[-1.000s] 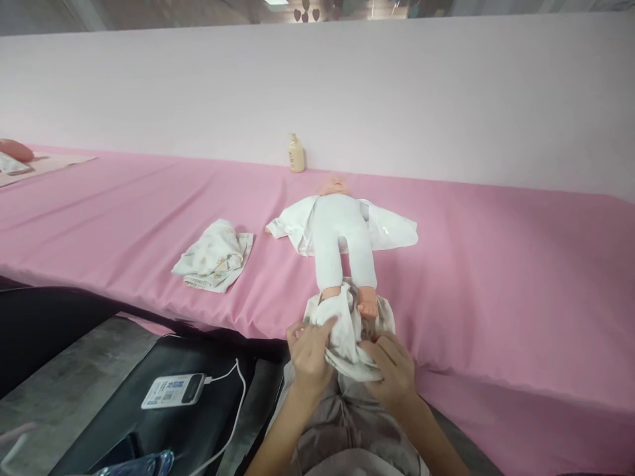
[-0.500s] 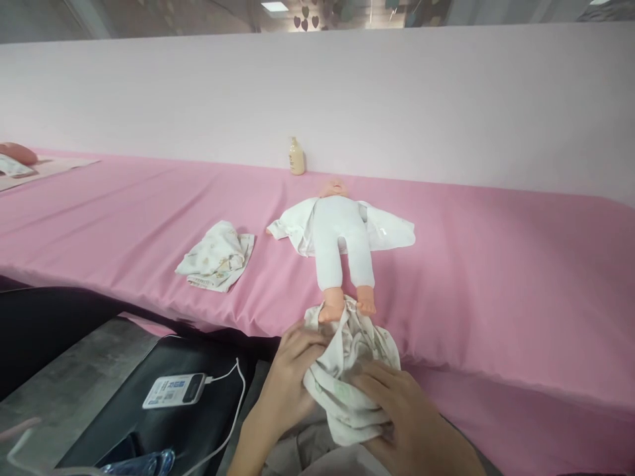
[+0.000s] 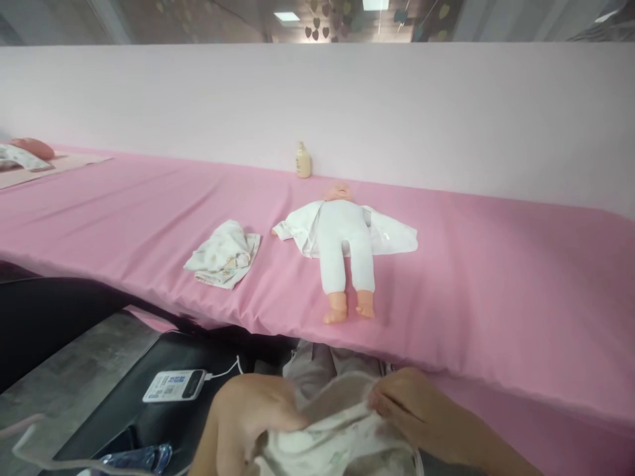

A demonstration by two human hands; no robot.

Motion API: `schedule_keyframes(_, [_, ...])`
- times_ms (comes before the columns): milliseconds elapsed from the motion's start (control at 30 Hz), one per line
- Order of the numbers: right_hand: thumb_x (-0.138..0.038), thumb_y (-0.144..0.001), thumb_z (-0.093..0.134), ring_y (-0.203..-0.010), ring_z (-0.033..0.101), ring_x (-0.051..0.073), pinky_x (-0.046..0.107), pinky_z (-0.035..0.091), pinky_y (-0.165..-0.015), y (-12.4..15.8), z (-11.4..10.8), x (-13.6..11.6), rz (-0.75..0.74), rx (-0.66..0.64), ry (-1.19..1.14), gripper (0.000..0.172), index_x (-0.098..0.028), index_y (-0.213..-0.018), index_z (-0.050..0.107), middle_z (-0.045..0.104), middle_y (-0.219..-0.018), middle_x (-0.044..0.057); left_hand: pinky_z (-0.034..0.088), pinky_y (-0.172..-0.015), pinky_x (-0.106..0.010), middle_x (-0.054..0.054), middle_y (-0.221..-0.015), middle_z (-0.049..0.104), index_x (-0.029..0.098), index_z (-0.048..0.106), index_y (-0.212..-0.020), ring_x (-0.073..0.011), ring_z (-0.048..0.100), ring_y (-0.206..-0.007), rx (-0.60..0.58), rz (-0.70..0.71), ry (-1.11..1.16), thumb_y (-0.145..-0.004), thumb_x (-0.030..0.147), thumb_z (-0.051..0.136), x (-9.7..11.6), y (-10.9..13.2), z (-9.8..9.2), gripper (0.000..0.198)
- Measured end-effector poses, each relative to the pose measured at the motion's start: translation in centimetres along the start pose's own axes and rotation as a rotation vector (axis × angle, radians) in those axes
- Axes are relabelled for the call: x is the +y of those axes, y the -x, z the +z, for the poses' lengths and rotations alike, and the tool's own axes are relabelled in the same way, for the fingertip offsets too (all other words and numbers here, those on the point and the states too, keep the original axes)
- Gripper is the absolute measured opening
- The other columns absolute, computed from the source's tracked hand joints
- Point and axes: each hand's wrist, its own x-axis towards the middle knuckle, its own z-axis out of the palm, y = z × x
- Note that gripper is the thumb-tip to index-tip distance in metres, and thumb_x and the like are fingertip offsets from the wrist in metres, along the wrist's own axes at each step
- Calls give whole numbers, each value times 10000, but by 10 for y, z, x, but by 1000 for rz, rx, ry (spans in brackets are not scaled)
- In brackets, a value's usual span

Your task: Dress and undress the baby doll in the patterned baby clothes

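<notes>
At the near edge of the scene, below the long worktop draped in smooth pink cloth (image 3: 496, 277), both hands grip a cream printed baby garment (image 3: 337, 444), which is bunched up over the person's lap, clear of the worktop and just short of its near edge; the left hand (image 3: 248, 416), blurred, has its fingers curled shut over the garment's left side, and the right hand (image 3: 417, 413) pinches the upper right edge between thumb and fingers; grey trouser fabric (image 3: 317, 363) shows between the hands and the worktop's edge; on the worktop, beyond the hands, a plastic baby doll in white leggings (image 3: 344, 241) lies on its back, bare feet toward the near edge and head toward the far side; a white open jacket (image 3: 394, 237) is spread under its body, out to both sides; to the left of the doll, apart from it, a folded cream printed cloth (image 3: 224, 254) lies flat; a small beige pump bottle (image 3: 303, 160) stands upright at the far edge against the pale pink partition wall (image 3: 446, 112), just behind the doll's head; at the far left end lie a pink pad and another patterned cloth (image 3: 22, 155), too small to tell more; lower left, a white flat device with a printed label (image 3: 173, 385) rests on a black surface (image 3: 149, 423), a white cable (image 3: 225, 371) plugged into its right end.
</notes>
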Motion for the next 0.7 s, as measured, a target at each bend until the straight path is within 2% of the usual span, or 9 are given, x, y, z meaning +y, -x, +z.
schedule_keyframes(33, [-462, -964, 259, -584, 503, 113, 232, 391, -579, 1, -7, -2, -8, 27, 66, 515, -173, -701, 594, 544, -630, 7, 449, -534, -204, -38, -618, 611, 204, 647, -769, -158, 592, -591, -55, 29, -14, -473, 852, 556, 11, 2, -8, 718])
schedule_keyframes(67, [-425, -965, 294, -605, 516, 117, 237, 399, -592, 3, -15, -6, -38, 74, 132, 462, -177, -704, 583, 555, -649, 8, 464, -586, -210, -39, -704, 646, 205, 653, -898, -170, 610, -646, -49, 3, -64, -502, 826, 575, 23, 3, -17, 741])
schedule_keyframes(133, [-340, -960, 348, -690, 550, 132, 250, 428, -639, 10, -29, -13, -143, 187, 257, 342, -194, -760, 583, 589, -733, 18, 477, -706, -237, -56, -904, 677, 219, 591, -1133, -198, 631, -785, 54, -111, -226, -595, 752, 600, 46, 2, -35, 757])
schedule_keyframes(200, [-260, -944, 385, -758, 565, 147, 267, 453, -680, 16, -39, -22, -294, 268, 376, 241, -212, -818, 585, 605, -800, 26, 465, -787, -273, -77, -1043, 658, 236, 534, -1231, -223, 621, -911, 158, -208, -366, -658, 694, 603, 63, -2, -48, 737])
schedule_keyframes(300, [-129, -919, 364, -731, 560, 149, 281, 463, -675, 21, -45, -30, -453, 328, 533, 239, -217, -839, 572, 603, -787, 19, 451, -723, -271, -51, -874, 656, 236, 633, -1026, -194, 607, -807, 219, -228, -379, -723, 634, 587, 77, -10, -59, 502])
schedule_keyframes(367, [-87, -895, 366, -705, 550, 148, 282, 462, -649, 21, -47, -32, -462, 386, 566, 229, -211, -843, 551, 594, -777, 19, 418, -640, -265, -15, -659, 587, 216, 632, -775, -150, 543, -634, 304, -172, -333, -808, 546, 549, 82, -12, -62, 342])
schedule_keyframes(433, [-84, -864, 408, -683, 536, 143, 269, 454, -604, 23, -49, -31, -416, 442, 515, 167, -208, -815, 508, 572, -763, 21, 383, -603, -282, 2, -540, 496, 205, 564, -631, -133, 459, -546, 440, -75, -330, -868, 467, 504, 87, -9, -63, 359])
schedule_keyframes(533, [-112, -819, 487, -639, 517, 127, 231, 432, -530, 30, -56, -30, -374, 364, 354, 160, -218, -723, 416, 529, -696, 3, 360, -610, -312, 11, -486, 426, 213, 529, -586, -141, 408, -542, 570, 2, -407, -863, 438, 524, 94, -3, -63, 357])
schedule_keyframes(700, [-246, -843, 564, -561, 494, 82, 190, 437, -537, 37, -64, -30, -449, 197, 152, 342, -201, -608, 320, 499, -592, -28, 341, -641, -319, 24, -496, 443, 221, 553, -633, -141, 416, -568, 547, -12, -556, -832, 399, 591, 94, 2, -65, 269])
